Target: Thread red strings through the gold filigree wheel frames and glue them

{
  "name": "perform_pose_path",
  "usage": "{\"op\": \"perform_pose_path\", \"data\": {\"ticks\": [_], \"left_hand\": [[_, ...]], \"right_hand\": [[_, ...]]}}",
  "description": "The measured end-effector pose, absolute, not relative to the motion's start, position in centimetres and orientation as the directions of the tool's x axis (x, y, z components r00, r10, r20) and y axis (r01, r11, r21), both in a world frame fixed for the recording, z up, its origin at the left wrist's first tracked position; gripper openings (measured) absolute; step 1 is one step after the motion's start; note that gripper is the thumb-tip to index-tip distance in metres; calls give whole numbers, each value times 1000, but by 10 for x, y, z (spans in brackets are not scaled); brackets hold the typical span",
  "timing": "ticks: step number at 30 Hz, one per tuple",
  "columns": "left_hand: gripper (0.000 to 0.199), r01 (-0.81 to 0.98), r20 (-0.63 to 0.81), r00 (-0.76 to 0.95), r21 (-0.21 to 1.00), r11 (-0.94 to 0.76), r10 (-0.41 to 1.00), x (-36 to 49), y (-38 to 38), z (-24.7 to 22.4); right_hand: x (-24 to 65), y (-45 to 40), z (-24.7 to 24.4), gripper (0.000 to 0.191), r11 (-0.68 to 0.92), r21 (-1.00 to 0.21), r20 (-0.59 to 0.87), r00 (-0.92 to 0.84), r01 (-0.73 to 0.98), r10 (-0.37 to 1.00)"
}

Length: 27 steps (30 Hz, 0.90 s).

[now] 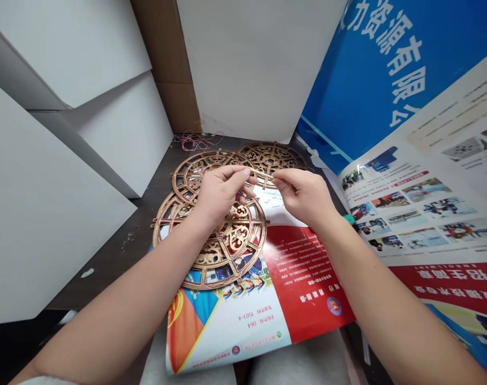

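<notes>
A thin, light-coloured stick-like piece [261,174] spans the gap between my hands. My left hand [223,193] pinches its left end between thumb and forefinger, the other fingers loosely curled. At its right end the fingertips of my right hand [305,195] are pressed together on it. Under my left hand lies a round openwork wooden disc [237,235] with scroll patterns. A second such disc [179,174] overlaps behind it, and a third, darker disc [286,155] lies farther back.
Printed leaflets [307,267] lie under the discs on a dark table [119,256]. Tangled pink thread [193,141] is at the back. White boxes [119,128] stand left, a white panel [259,64] behind, and a blue poster [348,80] and photo brochure [424,214] right.
</notes>
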<state>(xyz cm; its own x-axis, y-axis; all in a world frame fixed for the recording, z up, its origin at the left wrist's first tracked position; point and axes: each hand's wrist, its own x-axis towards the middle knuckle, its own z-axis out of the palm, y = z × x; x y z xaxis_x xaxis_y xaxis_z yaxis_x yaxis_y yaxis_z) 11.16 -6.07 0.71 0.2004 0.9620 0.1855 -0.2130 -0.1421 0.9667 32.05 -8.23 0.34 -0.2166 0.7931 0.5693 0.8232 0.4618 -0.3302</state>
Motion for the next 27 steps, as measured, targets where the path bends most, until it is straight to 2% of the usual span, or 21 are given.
{"op": "perform_pose_path", "data": {"ticks": [10,27], "left_hand": [[20,-335,104,260,942,-12,960,110,-58,6],[17,-289,127,196,955,-66,972,111,-57,4]], "right_hand": [[321,-82,2,21,475,-321,566,-237,819,790],[316,-83,1,20,487,-333,544,-257,807,798]]}}
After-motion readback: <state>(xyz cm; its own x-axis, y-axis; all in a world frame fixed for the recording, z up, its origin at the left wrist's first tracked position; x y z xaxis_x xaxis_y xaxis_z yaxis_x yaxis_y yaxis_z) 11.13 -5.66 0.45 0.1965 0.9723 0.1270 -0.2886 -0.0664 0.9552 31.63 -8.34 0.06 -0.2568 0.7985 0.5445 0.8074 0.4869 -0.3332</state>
